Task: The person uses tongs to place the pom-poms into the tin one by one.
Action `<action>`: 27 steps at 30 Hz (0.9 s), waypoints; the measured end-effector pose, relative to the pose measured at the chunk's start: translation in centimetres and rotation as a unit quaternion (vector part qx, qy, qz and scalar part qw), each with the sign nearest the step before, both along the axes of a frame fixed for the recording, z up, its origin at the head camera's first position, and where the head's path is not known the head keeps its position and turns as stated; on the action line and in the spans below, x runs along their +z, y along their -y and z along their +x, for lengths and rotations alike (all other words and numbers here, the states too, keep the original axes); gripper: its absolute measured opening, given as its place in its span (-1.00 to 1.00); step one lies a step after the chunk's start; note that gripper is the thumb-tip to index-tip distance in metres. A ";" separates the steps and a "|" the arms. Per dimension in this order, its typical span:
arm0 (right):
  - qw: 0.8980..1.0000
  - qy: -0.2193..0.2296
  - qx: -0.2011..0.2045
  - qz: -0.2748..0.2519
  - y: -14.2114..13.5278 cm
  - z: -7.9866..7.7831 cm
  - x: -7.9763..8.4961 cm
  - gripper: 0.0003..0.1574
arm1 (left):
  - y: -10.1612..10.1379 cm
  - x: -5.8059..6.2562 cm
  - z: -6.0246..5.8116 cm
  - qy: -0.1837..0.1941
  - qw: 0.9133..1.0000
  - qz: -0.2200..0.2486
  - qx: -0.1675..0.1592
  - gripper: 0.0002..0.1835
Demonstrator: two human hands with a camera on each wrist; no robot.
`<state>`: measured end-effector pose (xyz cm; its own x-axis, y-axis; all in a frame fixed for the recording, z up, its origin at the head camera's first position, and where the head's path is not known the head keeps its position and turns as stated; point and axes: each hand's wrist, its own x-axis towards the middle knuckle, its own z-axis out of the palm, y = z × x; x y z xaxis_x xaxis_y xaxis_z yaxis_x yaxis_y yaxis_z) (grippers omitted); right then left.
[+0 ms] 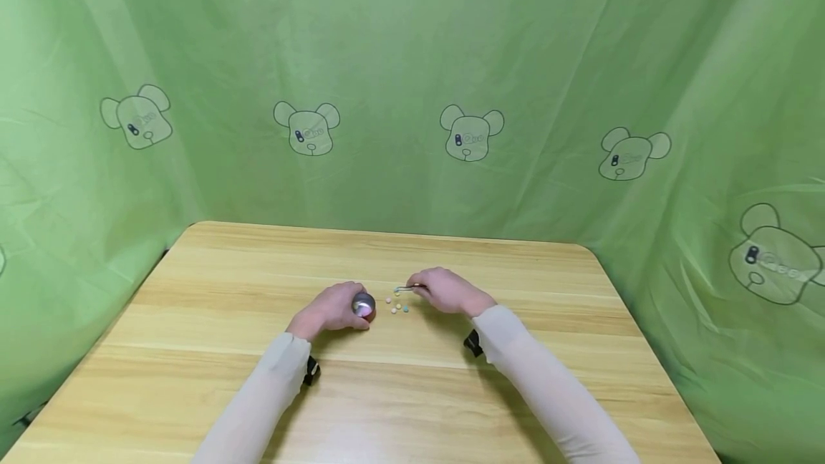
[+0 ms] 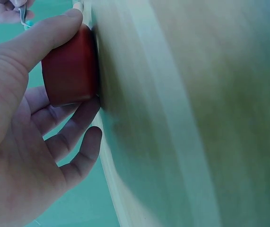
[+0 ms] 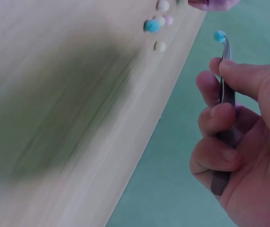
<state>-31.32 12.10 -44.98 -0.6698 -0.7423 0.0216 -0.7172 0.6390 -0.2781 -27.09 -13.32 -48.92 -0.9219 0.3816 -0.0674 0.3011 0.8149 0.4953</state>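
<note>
My left hand grips a small red cup on the table, thumb on one side and fingers on the other. In the head view its shiny inside shows, but I cannot tell what it holds. My right hand holds bent-tip tweezers, with fingers curled round the dark handle. Between the tips sits a blue bead, raised off the table. Several loose beads, white, yellow, pink and a blue one, lie on the wood between my hands.
The wooden table stretches around both hands. Behind it and at the sides hangs a green curtain with printed bear heads. A black strap device sits at the right wrist, and another at the left.
</note>
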 end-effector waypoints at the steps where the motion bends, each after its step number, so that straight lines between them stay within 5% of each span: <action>1: 1.000 0.000 0.000 0.002 0.1 0.1 0.1 -0.75 | 0.0 0.0 0.0 0.000 1.000 0.000 0.000 -0.41; 27: 0.999 -0.004 0.044 -0.003 3.1 1.1 0.0 -0.75 | 0.1 -0.2 -0.2 -0.013 1.000 0.005 -0.009 -0.43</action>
<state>-30.26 9.01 -44.95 -0.6018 -0.7981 0.0312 -0.7728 0.5720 -0.2747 -27.30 -13.41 -49.16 -0.9160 0.3991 -0.0396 0.3290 0.8042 0.4951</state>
